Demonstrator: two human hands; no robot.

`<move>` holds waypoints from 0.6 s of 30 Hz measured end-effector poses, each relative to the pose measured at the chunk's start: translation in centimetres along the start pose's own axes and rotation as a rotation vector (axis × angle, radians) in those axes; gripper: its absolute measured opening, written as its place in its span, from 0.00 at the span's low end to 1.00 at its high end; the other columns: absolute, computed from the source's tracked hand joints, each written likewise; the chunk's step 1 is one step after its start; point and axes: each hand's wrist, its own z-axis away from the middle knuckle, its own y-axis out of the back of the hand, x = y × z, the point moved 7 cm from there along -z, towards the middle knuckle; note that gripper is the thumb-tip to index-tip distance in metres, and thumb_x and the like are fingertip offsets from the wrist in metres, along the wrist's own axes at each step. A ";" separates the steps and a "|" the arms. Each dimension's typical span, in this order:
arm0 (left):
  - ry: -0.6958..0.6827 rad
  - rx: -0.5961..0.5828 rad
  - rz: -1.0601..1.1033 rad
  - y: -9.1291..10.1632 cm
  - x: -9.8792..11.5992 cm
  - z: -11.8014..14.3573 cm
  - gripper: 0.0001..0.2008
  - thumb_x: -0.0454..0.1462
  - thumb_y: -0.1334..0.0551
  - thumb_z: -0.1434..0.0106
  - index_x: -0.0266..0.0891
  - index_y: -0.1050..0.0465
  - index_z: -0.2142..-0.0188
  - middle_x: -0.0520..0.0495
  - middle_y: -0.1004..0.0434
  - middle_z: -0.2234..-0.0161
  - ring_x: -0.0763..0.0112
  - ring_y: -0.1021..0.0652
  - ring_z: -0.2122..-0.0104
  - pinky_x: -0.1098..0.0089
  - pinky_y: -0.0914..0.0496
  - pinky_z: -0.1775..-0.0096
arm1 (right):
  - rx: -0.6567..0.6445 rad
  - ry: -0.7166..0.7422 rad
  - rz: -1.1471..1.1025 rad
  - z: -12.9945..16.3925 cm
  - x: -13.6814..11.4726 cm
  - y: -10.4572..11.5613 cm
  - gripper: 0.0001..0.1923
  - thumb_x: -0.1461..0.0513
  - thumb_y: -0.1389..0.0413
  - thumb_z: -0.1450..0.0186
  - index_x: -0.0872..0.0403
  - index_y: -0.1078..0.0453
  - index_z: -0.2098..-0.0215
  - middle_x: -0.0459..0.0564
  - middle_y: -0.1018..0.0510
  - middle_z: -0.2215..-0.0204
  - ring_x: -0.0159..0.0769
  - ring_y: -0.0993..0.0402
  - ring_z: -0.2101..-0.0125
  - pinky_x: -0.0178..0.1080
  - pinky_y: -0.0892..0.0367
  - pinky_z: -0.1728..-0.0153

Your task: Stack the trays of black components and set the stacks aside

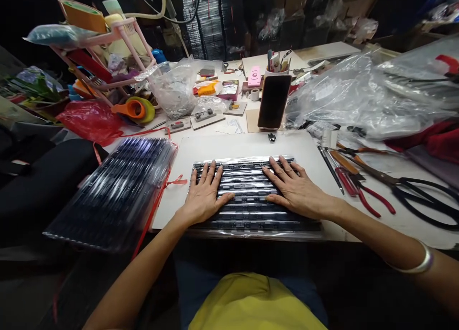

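A clear plastic tray (pixel 247 208) with rows of small black parts lies on a white board (pixel 229 146) at the table's front edge. My left hand (pixel 205 193) rests flat on its left side, fingers spread. On the right side my right hand (pixel 290 186) also lies flat with the fingers apart. Neither hand grips anything. What the parts in the rows are is too small to tell. Left of the board sits a similar stack of trays (pixel 118 191), with red plastic string (pixel 152 210) along its right side.
Large scissors (pixel 398 181), pliers (pixel 373 201) and a pen (pixel 332 172) lie at the right. Behind the board a phone (pixel 274 103) stands upright, with a small black part (pixel 271 137) before it. Plastic bags (pixel 344 91) heap up at the back right; a pink rack (pixel 103 43) stands back left.
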 end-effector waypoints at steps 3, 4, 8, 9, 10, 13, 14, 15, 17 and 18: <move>-0.052 -0.023 0.010 0.2 1.4 -1.0 0.46 0.62 0.56 0.41 0.36 0.62 0.34 0.38 0.64 0.33 0.54 0.61 0.35 0.46 0.63 0.39 | -0.003 -0.004 -0.018 0.1 -0.2 0.1 0.41 0.39 0.62 0.36 0.54 0.54 0.34 0.57 0.61 0.34 0.53 0.71 0.36 0.58 0.58 0.41; -0.070 -0.030 0.019 0.1 2.0 -1.4 0.47 0.63 0.55 0.43 0.36 0.62 0.34 0.38 0.65 0.33 0.53 0.62 0.35 0.46 0.63 0.39 | 0.014 -0.010 -0.018 0.2 -0.3 0.2 0.41 0.39 0.62 0.36 0.54 0.53 0.34 0.58 0.61 0.34 0.53 0.70 0.35 0.58 0.58 0.41; -0.119 -0.049 0.050 -0.3 4.4 -2.8 0.48 0.64 0.57 0.43 0.34 0.61 0.34 0.37 0.68 0.33 0.54 0.62 0.35 0.47 0.64 0.39 | 0.147 -0.077 -0.046 0.6 -0.2 0.7 0.34 0.44 0.61 0.33 0.53 0.46 0.37 0.57 0.53 0.35 0.50 0.63 0.35 0.57 0.58 0.41; -0.117 -0.042 0.052 -0.3 4.7 -3.0 0.48 0.64 0.57 0.43 0.34 0.61 0.34 0.37 0.68 0.33 0.55 0.62 0.35 0.48 0.64 0.39 | 0.191 -0.132 -0.086 0.7 0.4 0.8 0.31 0.46 0.62 0.32 0.53 0.44 0.37 0.57 0.50 0.35 0.49 0.61 0.35 0.56 0.56 0.41; -0.112 -0.032 0.052 -0.2 4.8 -3.1 0.47 0.64 0.57 0.43 0.34 0.60 0.34 0.37 0.67 0.33 0.55 0.61 0.35 0.48 0.64 0.39 | 0.232 -0.201 -0.144 0.9 1.1 0.8 0.29 0.48 0.63 0.31 0.53 0.43 0.38 0.57 0.48 0.36 0.47 0.59 0.36 0.56 0.54 0.41; -0.118 -0.007 0.045 -0.2 4.8 -3.0 0.44 0.62 0.57 0.41 0.36 0.60 0.34 0.41 0.64 0.33 0.56 0.60 0.35 0.48 0.63 0.39 | 0.311 -0.379 -0.337 1.9 3.6 0.4 0.27 0.54 0.64 0.30 0.56 0.45 0.38 0.58 0.49 0.36 0.44 0.53 0.37 0.52 0.47 0.43; -0.127 -0.004 0.040 -0.2 4.8 -2.9 0.43 0.61 0.58 0.40 0.37 0.60 0.34 0.43 0.63 0.33 0.56 0.59 0.35 0.48 0.63 0.39 | 0.302 -0.395 -0.371 2.1 4.1 0.2 0.27 0.55 0.64 0.30 0.56 0.47 0.37 0.58 0.50 0.35 0.43 0.53 0.37 0.51 0.46 0.43; -0.135 -0.002 0.034 -0.2 4.7 -2.9 0.42 0.61 0.58 0.39 0.39 0.61 0.34 0.45 0.62 0.33 0.56 0.59 0.35 0.47 0.62 0.39 | 0.277 -0.392 -0.383 2.4 4.3 0.0 0.27 0.55 0.64 0.30 0.57 0.48 0.36 0.58 0.51 0.35 0.42 0.52 0.37 0.50 0.46 0.43; -0.147 0.011 0.018 -0.1 4.7 -2.8 0.39 0.59 0.58 0.37 0.40 0.60 0.34 0.47 0.60 0.33 0.56 0.58 0.35 0.46 0.61 0.39 | 0.220 -0.377 -0.370 3.1 4.5 -0.2 0.28 0.55 0.64 0.30 0.59 0.51 0.35 0.59 0.50 0.35 0.40 0.53 0.37 0.48 0.49 0.41; -0.152 0.021 0.010 -0.1 4.8 -2.7 0.38 0.58 0.58 0.36 0.40 0.60 0.34 0.47 0.59 0.34 0.56 0.57 0.35 0.47 0.60 0.39 | 0.199 -0.374 -0.359 3.4 4.4 -0.3 0.29 0.55 0.65 0.30 0.60 0.52 0.35 0.59 0.49 0.36 0.40 0.53 0.37 0.47 0.50 0.41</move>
